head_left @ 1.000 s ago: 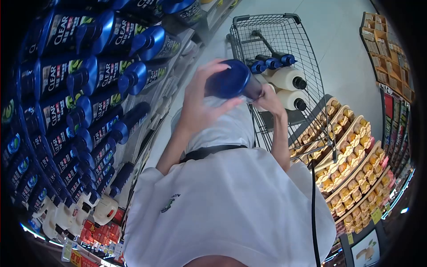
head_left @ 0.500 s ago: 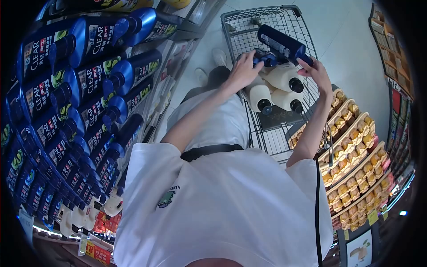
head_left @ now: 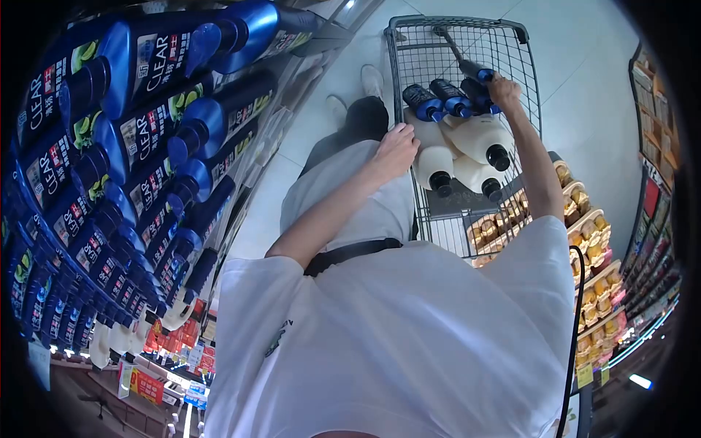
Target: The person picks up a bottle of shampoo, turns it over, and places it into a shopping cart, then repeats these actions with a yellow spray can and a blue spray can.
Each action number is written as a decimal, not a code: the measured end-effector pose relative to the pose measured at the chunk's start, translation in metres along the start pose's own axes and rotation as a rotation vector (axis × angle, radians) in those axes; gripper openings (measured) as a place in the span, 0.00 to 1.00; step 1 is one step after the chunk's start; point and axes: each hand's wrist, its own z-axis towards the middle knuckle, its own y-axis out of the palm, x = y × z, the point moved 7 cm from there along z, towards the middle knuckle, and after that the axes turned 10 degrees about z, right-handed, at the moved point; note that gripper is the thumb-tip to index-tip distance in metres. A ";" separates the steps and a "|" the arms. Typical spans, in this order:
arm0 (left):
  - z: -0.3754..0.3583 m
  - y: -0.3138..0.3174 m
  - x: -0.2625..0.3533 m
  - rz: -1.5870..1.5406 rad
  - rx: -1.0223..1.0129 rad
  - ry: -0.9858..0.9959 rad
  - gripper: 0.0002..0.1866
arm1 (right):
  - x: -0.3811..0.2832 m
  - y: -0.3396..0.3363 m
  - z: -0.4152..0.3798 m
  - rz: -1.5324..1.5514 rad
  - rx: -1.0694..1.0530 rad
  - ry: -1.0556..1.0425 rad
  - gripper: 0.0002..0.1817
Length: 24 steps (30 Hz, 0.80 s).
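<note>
Over the shopping cart (head_left: 534,80), my right hand (head_left: 505,93) is closed around the cap end of a blue shampoo bottle (head_left: 476,70), which tilts into the basket. Another blue bottle (head_left: 478,95) lies just below that hand, with two more blue bottles (head_left: 450,97) to its left. Several large cream bottles (head_left: 478,139) with black caps lie nearer to me, caps pointing my way. My left hand (head_left: 398,150) is at the cart's left side rim, fingers curled together over it, beside a cream bottle (head_left: 436,162).
Rows of blue pump bottles (head_left: 150,80) fill the shelf on my left. To the right of the cart stand stacked trays (head_left: 591,241) of round yellowish items. A shelf (head_left: 653,109) runs along the far right. Pale floor tiles (head_left: 584,80) lie beyond the cart.
My right hand has lowered the blue bottle farther into the cart's far part. My left hand has drawn back from the blue bottles to the cart's left rim. The view has shifted.
</note>
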 end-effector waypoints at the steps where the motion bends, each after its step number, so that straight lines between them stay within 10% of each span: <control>1: 0.001 0.001 -0.001 -0.007 -0.007 -0.006 0.08 | -0.001 -0.002 -0.002 -0.019 0.026 -0.003 0.18; 11: -0.008 0.012 -0.009 -0.225 0.020 -0.106 0.12 | -0.025 -0.053 -0.058 0.183 0.390 0.108 0.31; 18: -0.046 -0.080 -0.059 -0.701 0.093 -0.384 0.15 | -0.176 -0.180 -0.263 1.499 0.623 -0.144 0.14; 21: -0.087 -0.110 -0.087 -0.765 0.279 -0.481 0.16 | -0.272 -0.201 -0.331 1.703 0.617 -0.458 0.09; 24: -0.142 -0.136 -0.107 -0.521 0.648 -0.364 0.16 | -0.361 -0.253 -0.407 1.268 0.777 -1.075 0.11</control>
